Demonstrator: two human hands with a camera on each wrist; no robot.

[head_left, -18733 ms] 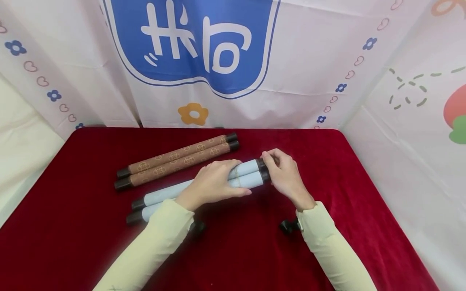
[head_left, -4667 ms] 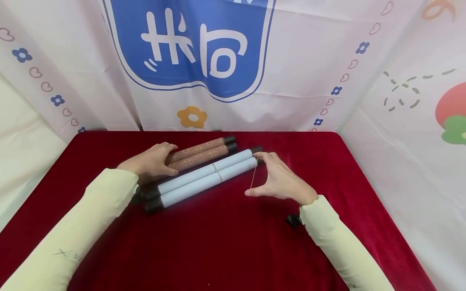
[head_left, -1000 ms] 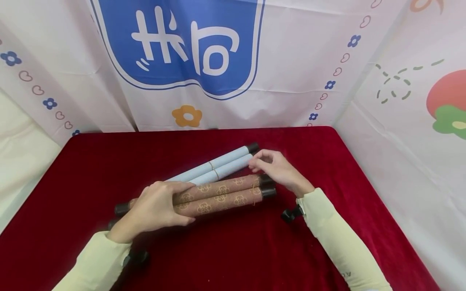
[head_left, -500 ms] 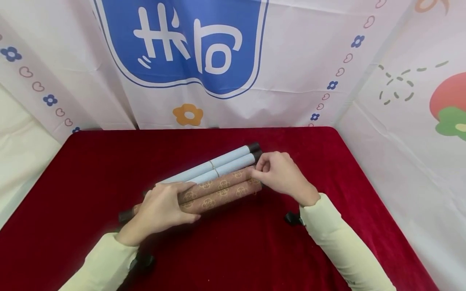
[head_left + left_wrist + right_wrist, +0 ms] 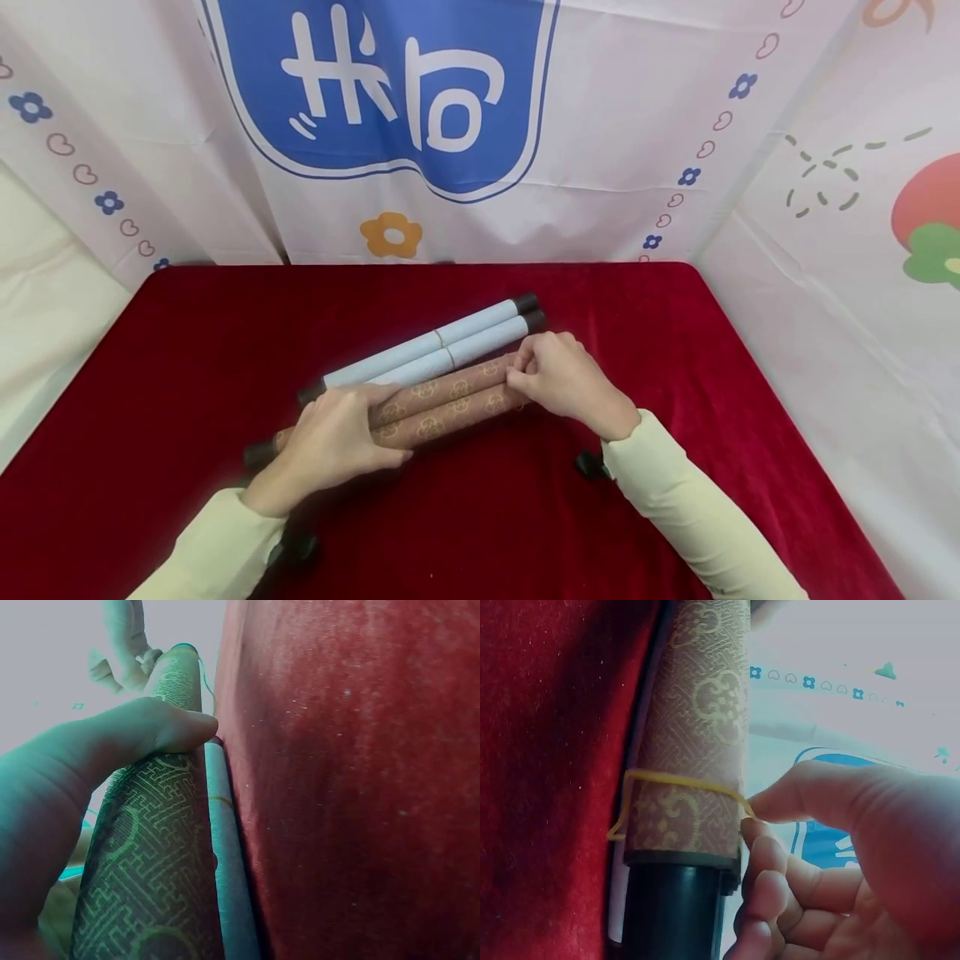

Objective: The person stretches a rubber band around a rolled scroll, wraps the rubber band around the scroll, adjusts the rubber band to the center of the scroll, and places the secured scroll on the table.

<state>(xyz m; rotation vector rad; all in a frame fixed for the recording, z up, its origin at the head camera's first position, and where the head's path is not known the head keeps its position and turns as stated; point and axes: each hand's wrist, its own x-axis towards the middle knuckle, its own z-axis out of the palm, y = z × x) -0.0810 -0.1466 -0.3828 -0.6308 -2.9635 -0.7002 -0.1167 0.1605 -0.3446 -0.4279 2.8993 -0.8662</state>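
My left hand [image 5: 333,446] grips a pair of brown patterned scrolls [image 5: 442,408] near their left part, thumb on the near side. In the left wrist view, the thumb [image 5: 165,731] presses across one brown scroll [image 5: 157,855]. Near the scrolls' right end, my right hand [image 5: 566,383] covers their dark caps in the head view. The right wrist view has a yellow rubber band [image 5: 682,780] around the brown scroll, just above its black end cap [image 5: 671,911]; thumb and forefinger pinch the band at one side. A slack loop of it stands off the other side.
Two pale blue scrolls [image 5: 427,354] with black ends lie side by side behind the brown pair, held by a thin band [image 5: 446,348] at mid-length. A red velvet cloth [image 5: 480,517] covers the table. Printed white curtains [image 5: 600,125] hang behind and at the sides.
Earlier my hands were on the blue scrolls; the brown pair has since come from behind to in front of them. Over the last second, my right hand has moved from the blue scrolls onto the brown ends.
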